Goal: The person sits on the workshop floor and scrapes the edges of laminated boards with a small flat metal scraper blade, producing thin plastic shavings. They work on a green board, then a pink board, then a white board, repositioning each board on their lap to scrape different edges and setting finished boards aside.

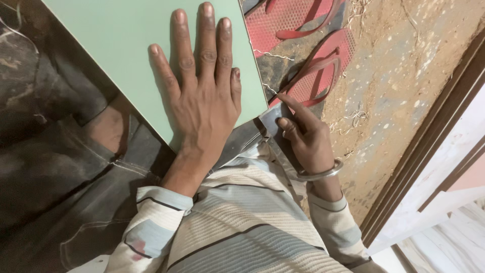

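My left hand (202, 86) lies flat, fingers spread, on a pale green laminated board (126, 45) that runs from the top left toward its near right corner. My right hand (303, 134) is at that corner's edge, index finger stretched along it and the other fingers curled; a thin grey strip (270, 121) shows under its fingertips, and I cannot tell whether the hand grips it. A metal bangle (318, 174) circles my right wrist. Both arms wear a striped cream sweater.
A pair of red flip-flops (313, 65) lies on the dirt floor beyond the board's right edge. Dark worn trousers (60, 172) fill the left. Wooden boards and white panels (444, 146) lean along the right side.
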A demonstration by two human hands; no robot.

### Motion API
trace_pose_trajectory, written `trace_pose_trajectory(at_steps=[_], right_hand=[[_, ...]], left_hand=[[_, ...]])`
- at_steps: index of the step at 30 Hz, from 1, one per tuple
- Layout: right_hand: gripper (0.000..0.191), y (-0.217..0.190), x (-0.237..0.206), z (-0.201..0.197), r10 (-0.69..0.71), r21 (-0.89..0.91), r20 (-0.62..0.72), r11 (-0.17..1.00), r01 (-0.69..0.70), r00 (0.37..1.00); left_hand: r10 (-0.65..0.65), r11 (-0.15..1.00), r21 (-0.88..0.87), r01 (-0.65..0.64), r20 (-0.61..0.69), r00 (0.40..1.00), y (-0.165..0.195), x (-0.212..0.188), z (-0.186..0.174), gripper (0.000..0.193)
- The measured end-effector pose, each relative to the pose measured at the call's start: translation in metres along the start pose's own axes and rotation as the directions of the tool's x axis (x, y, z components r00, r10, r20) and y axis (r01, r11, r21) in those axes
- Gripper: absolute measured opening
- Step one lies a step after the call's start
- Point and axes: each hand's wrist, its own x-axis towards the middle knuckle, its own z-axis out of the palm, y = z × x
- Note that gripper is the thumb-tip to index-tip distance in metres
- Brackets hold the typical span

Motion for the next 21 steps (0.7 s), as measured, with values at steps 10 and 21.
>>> trace_pose_trajectory(at_steps=[10,21], right_hand=[[0.041,-0.012,0.059,-0.008,-0.338,-0.121,0.130,0.928,0.354,0.932],[0.024,-0.099,0.174,-0.026,-0.561,-0.191,0.237,0.774,0.604,0.793]], left_hand=[[-0.003,0.997,-0.076,0.014,0.147,0.989,0.001,0.005,-0.010,0.060],[0.022,0.999,0.046,-0.020,-0.049,0.999,-0.008,0.004,0.018,0.069]])
